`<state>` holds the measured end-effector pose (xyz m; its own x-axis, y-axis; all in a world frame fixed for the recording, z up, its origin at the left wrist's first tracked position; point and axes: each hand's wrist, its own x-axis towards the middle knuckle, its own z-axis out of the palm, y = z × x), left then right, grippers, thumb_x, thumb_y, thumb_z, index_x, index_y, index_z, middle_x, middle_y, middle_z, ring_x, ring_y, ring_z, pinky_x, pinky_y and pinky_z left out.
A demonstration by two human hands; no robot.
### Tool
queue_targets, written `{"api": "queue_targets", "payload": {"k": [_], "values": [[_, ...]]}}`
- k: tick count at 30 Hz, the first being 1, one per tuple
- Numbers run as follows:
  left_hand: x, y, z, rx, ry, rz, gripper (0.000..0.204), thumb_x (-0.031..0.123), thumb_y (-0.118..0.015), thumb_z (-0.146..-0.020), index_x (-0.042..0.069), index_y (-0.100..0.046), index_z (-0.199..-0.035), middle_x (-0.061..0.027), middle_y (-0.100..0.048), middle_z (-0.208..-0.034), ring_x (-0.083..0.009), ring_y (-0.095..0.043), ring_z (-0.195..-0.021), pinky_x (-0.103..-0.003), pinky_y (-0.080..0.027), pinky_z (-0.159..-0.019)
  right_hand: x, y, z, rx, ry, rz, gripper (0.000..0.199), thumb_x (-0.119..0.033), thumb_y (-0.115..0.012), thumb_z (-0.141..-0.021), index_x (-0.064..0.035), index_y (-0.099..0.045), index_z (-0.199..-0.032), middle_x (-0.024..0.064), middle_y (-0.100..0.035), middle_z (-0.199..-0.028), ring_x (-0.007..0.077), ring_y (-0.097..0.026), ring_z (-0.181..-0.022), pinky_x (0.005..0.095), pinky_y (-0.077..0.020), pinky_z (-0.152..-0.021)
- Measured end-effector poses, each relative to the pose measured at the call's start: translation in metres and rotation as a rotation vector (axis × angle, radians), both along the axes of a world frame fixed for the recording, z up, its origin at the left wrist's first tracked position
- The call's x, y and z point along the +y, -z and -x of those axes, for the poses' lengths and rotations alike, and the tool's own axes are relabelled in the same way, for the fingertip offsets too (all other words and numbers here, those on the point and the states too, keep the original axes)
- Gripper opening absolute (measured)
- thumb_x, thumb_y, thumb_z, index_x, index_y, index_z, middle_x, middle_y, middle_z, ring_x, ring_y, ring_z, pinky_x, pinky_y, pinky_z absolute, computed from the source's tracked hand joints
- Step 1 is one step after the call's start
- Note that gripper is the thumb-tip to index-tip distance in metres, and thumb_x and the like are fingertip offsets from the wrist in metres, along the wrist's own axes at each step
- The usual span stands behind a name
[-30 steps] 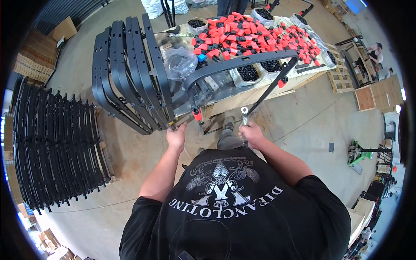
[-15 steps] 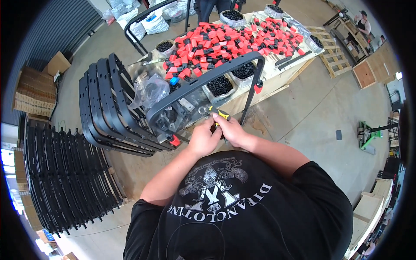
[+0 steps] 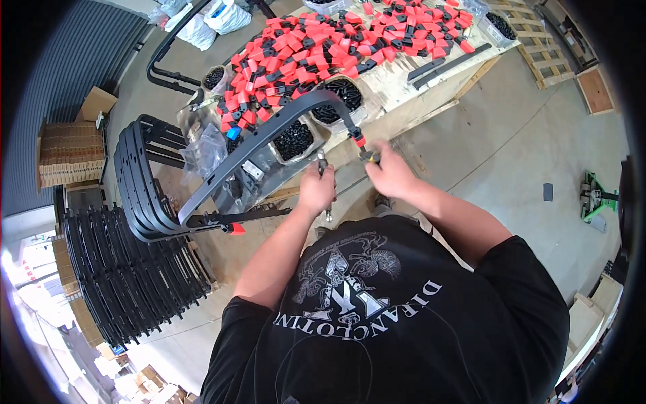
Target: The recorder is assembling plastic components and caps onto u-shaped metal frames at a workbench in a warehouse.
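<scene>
A black tubular frame [image 3: 259, 138] stands with its curved bar in front of the table. At its right end sits a red-and-black clip [image 3: 356, 137]. My right hand [image 3: 393, 174] is closed around a yellow-and-black handled screwdriver [image 3: 369, 157], which is just below that clip; whether its tip touches is too small to tell. Fingers of my left hand [image 3: 317, 190] wrap round a silver wrench [image 3: 322, 163] held upright, whose ends stick out above and below the fist. Another red clip [image 3: 235, 229] is on the frame's left end.
Many red-and-black clips [image 3: 296, 54] are heaped on the table [image 3: 397, 101]. Bins of black parts [image 3: 293, 140] stand at its near edge, beside a clear plastic bag [image 3: 205, 151]. More black frames [image 3: 138, 175] stand at left, near stacked black bars [image 3: 128, 269]. A pallet [image 3: 542, 40] lies far right.
My hands have drawn apart. The right one went rightward with the screwdriver to the frame's right-hand clip, while the left keeps the wrench. The whole view has shifted.
</scene>
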<state>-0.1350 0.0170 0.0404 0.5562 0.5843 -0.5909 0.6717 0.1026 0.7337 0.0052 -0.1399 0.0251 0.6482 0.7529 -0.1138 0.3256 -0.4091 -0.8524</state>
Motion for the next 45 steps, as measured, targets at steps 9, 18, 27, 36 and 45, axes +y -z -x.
{"api": "queue_targets", "payload": {"k": [9, 18, 27, 36, 45], "values": [[-0.019, -0.005, -0.059, -0.224, -0.137, 0.407, 0.062, 0.01, -0.045, -0.101, 0.004, -0.023, -0.158, -0.0164, -0.064, -0.098, -0.0177, -0.056, -0.055, -0.033, -0.05, -0.046, 0.012, 0.025, -0.085, 0.688, 0.296, -0.269, 0.03, -0.026, -0.069, -0.094, 0.0015, -0.067, -0.107, 0.0039, -0.066, -0.083, 0.0148, -0.056, -0.073, 0.0308, -0.0464, -0.066], [-0.018, -0.024, -0.073, -0.264, -0.183, 0.531, 0.056, 0.01, -0.05, -0.099, 0.002, -0.03, -0.15, -0.0159, -0.064, -0.098, -0.0205, -0.064, -0.061, -0.033, -0.053, -0.051, 0.036, 0.052, -0.1, 0.918, 0.36, -0.238, 0.033, -0.032, -0.067, -0.094, -0.0003, -0.062, -0.102, 0.0038, -0.06, -0.087, 0.0138, -0.053, -0.081, 0.0298, -0.0427, -0.075], [0.0, -0.018, -0.07, -0.356, -0.23, 0.732, 0.031, 0.018, -0.054, -0.101, 0.001, -0.049, -0.127, -0.0134, -0.065, -0.1, -0.0204, -0.064, -0.072, -0.033, -0.051, -0.059, 0.046, 0.069, -0.105, 0.818, 0.307, -0.15, 0.049, -0.045, -0.056, -0.1, 0.003, -0.062, -0.106, 0.0078, -0.063, -0.089, 0.0174, -0.055, -0.081, 0.0336, -0.0452, -0.077], [-0.007, -0.023, -0.069, -0.372, -0.221, 0.716, 0.03, 0.018, -0.056, -0.1, 0.003, -0.052, -0.126, -0.0137, -0.066, -0.101, -0.0178, -0.064, -0.075, -0.031, -0.052, -0.063, 0.039, 0.06, -0.127, 0.499, 0.038, -0.129, 0.048, -0.041, -0.055, -0.1, 0.0036, -0.063, -0.116, 0.0195, -0.07, -0.106, 0.0297, -0.065, -0.101, 0.0368, -0.0482, -0.092], [-0.032, 0.024, -0.06, -0.228, 0.0, 0.303, 0.033, 0.002, -0.059, -0.096, -0.005, -0.053, -0.127, -0.0167, -0.07, -0.103, -0.0224, -0.072, -0.093, -0.034, -0.059, -0.077, 0.044, 0.01, -0.137, 0.756, 0.003, 0.332, 0.053, -0.045, -0.053, -0.102, 0.0065, -0.065, -0.097, 0.0203, -0.068, -0.079, 0.0217, -0.06, -0.056, 0.0397, -0.0434, -0.049]]}}
